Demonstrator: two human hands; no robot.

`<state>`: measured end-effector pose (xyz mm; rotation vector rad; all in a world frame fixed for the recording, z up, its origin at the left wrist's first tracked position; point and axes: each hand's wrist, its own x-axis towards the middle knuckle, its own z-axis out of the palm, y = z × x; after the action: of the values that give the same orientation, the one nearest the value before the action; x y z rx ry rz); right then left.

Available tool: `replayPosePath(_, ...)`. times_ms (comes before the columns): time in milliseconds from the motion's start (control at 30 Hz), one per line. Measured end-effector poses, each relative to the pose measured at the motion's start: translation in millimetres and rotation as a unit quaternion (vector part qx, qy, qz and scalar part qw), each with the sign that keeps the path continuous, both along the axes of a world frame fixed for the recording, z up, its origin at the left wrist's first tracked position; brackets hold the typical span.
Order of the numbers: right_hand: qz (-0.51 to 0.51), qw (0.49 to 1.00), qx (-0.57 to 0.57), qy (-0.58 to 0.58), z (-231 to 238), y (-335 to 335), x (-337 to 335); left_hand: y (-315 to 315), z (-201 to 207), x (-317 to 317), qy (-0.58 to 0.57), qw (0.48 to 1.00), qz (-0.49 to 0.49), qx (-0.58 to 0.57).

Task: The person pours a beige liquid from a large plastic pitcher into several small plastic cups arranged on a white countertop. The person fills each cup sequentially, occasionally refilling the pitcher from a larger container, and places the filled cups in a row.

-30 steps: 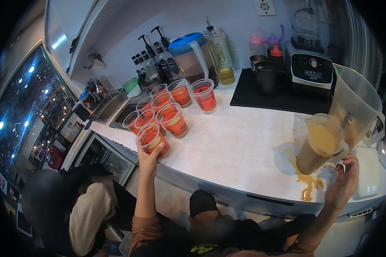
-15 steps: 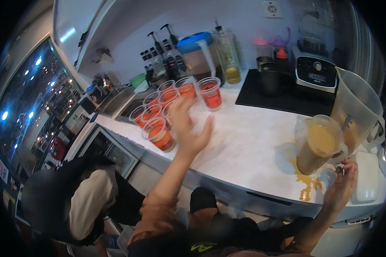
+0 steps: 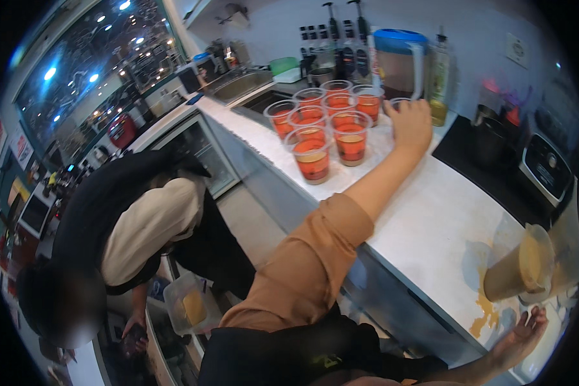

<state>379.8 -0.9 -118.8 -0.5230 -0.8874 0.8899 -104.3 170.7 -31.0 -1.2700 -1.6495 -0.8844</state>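
My left hand [image 3: 410, 125] reaches across the counter, its fingers closed over a clear plastic cup [image 3: 399, 101] that my hand mostly hides. Left of it stand several clear cups [image 3: 311, 157] with red-orange printing, grouped close together; the nearest ones have something pale inside. My right hand [image 3: 523, 333] is held palm up at the counter's right end, fingers loosely spread and holding nothing. Just beyond it is a clear measuring jug [image 3: 511, 273] of tan, milky liquid. A brown-yellow spill [image 3: 486, 314] lies on the white counter beside the jug.
A blue-lidded pitcher [image 3: 399, 61], an oil-like bottle [image 3: 439, 83] and pump bottles stand along the wall. A blender base [image 3: 547, 167] sits at right on a black mat [image 3: 489, 174]. At left a co-worker [image 3: 135, 225] bends over an open drawer near a plastic tub [image 3: 190, 303].
My left hand has moved from above the cups to the separate cup near the pitcher and closed on it. My view has turned left. My right hand stays near the jug.
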Motion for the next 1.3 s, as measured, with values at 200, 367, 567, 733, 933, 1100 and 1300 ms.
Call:
replayPosePath(200,-0.116,0.992,0.02,-0.04,36.8,-18.9,-45.0,-20.0,16.9,33.6,-0.041,0.996,-0.067,0.034)
replayPosePath(367,-0.03,0.999,-0.043,-0.011,8.4,-4.9,-5.9,-36.4,19.4,25.7,-0.106,0.982,-0.155,0.011)
replayPosePath(567,-0.053,0.998,-0.009,-0.021,28.8,-21.6,-38.6,-28.6,24.8,20.4,-0.086,0.964,-0.249,0.044)
replayPosePath(733,-0.047,0.998,0.034,-0.024,42.2,-21.5,-63.8,-34.6,31.1,12.2,-0.07,0.969,-0.227,0.068)
replayPosePath(933,-0.072,0.997,0.033,-0.011,58.3,-30.1,-73.0,-28.3,34.1,13.8,-0.232,0.93,-0.285,0.013)
replayPosePath(1100,-0.07,0.996,0.047,-0.013,56.5,-30.1,-71.0,-29.1,38.8,8.9,-0.233,0.936,-0.262,0.02)
replayPosePath(1300,-0.065,0.996,0.052,-0.007,54.2,-30.7,-70.6,-32.4,39.0,-1.5,-0.217,0.955,-0.198,0.05)
